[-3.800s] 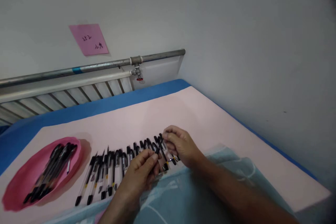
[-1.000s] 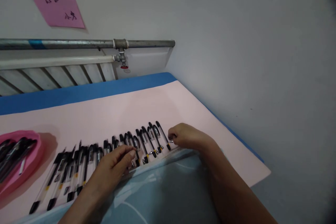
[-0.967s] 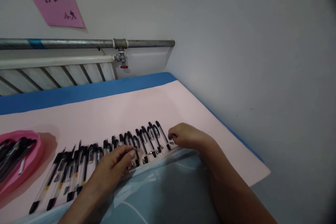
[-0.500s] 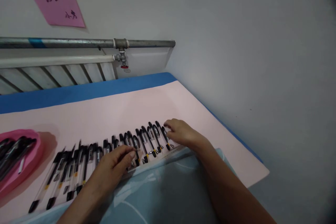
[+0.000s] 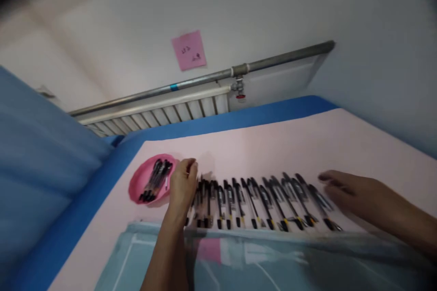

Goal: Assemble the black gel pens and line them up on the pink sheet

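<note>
A long row of black-capped, clear-barrelled pens (image 5: pixel 254 202) lies side by side on the pink sheet (image 5: pixel 259 148), their lower ends near a light blue patterned cloth (image 5: pixel 259 263). At the row's left end is my left hand (image 5: pixel 182 184), fingers loosely bent with a gap beside the thumb; no pen shows in it. My right hand (image 5: pixel 351 193) is just beyond the right end, its fingers stretched toward the last pens and blurred, holding nothing visible. Close to my left hand stands a pink basket (image 5: pixel 134 184) with several pens (image 5: pixel 159 177) inside.
The table has a blue cover (image 5: pixel 235 120) under the sheet. Behind it run a radiator (image 5: pixel 167 116) and a metal pipe (image 5: pixel 287 57) with a red-handled valve (image 5: pixel 241 93). A pink note (image 5: pixel 189 52) is on the wall, and blue fabric (image 5: pixel 41 145) hangs at left.
My view has swung left, bringing the whole basket and the blue fabric into sight. My left hand has moved from the middle of the row to its left end; my right hand stays by the right end.
</note>
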Motion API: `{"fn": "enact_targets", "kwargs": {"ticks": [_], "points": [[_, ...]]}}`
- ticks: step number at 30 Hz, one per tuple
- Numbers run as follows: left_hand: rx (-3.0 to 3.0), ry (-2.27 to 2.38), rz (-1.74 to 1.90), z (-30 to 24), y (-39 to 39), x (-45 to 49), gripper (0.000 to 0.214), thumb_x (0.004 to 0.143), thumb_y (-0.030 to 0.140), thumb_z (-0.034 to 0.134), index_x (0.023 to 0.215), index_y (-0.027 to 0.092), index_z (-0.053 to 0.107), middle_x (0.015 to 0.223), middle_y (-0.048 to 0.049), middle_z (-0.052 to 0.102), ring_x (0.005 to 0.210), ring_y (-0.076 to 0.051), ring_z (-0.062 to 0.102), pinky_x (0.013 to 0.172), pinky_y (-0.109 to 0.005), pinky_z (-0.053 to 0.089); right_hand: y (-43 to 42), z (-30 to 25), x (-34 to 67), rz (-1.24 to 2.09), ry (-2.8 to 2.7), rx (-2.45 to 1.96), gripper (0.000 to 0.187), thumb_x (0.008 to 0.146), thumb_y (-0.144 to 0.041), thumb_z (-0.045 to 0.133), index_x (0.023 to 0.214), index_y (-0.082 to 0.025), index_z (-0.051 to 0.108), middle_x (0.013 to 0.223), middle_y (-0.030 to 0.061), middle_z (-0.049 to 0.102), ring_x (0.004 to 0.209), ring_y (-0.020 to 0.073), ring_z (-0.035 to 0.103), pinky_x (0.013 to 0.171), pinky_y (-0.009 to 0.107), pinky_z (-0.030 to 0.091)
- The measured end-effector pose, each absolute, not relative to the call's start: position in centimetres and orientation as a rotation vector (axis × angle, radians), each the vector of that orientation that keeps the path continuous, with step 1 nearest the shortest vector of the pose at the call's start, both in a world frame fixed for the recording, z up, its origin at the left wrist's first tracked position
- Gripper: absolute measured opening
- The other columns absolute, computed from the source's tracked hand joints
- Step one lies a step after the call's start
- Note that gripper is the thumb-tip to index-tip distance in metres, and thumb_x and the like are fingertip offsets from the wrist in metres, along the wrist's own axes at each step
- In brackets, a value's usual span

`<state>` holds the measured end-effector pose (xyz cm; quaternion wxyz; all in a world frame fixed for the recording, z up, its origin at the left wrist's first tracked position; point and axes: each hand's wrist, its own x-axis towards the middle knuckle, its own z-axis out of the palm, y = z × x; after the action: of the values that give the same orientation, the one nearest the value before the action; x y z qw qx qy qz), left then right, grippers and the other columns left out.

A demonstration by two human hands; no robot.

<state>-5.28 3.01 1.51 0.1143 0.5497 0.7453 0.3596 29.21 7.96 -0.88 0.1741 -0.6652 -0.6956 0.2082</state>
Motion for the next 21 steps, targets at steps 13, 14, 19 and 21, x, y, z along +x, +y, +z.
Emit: {"fn": "enact_targets", "kwargs": {"ticks": [13,14,19,21], "points": [[0.982,2.964,0.51,-1.1,4.3,-14.3,0.031,0.077,0.024,0.045,0.097,0.008,0.062,0.102,-0.023,0.063,0.096,-0.035,0.057,0.074,-0.042,0.042,8.0,-0.8,29.0,0.632,-2.089,-1.922,0.036,0.07,-0.037,0.04,0.091,-0.018,0.062,0.096,0.0115,0.067,0.088,0.0276,0.062,0.077,0.036,0.046],[0.979,2.962,0.504,-1.2,4.4,-14.4,0.031,0.077,0.024,0.044,0.097,0.008,0.062,0.101,-0.0229,0.063,0.096,-0.034,0.058,0.073,-0.041,0.042,7.9,-0.8,28.9,0.641,-2.09,-1.919,0.036,0.071,-0.037,0.04,0.092,-0.018,0.062,0.097,0.0117,0.067,0.088,0.0275,0.062,0.077,0.036,0.046],[0.992,2.932,0.539,-1.1,4.4,-14.8,0.028,0.077,0.023,0.044,0.089,0.008,0.064,0.092,-0.0228,0.065,0.087,-0.033,0.06,0.067,-0.038,0.043,7.6,-0.6,28.9,0.646,-2.081,-1.856,0.032,0.074,-0.034,0.042,0.092,-0.017,0.063,0.099,0.0132,0.066,0.09,0.0272,0.061,0.079,0.037,0.044],[1.022,2.921,0.596,-0.6,4.3,-14.7,0.029,0.077,0.024,0.043,0.088,0.007,0.064,0.09,-0.0233,0.065,0.086,-0.034,0.06,0.066,-0.039,0.043,7.6,-0.8,29.0,0.631,-2.08,-1.818,0.03,0.074,-0.033,0.043,0.089,-0.017,0.064,0.096,0.0136,0.067,0.087,0.0271,0.061,0.077,0.038,0.045]]}}
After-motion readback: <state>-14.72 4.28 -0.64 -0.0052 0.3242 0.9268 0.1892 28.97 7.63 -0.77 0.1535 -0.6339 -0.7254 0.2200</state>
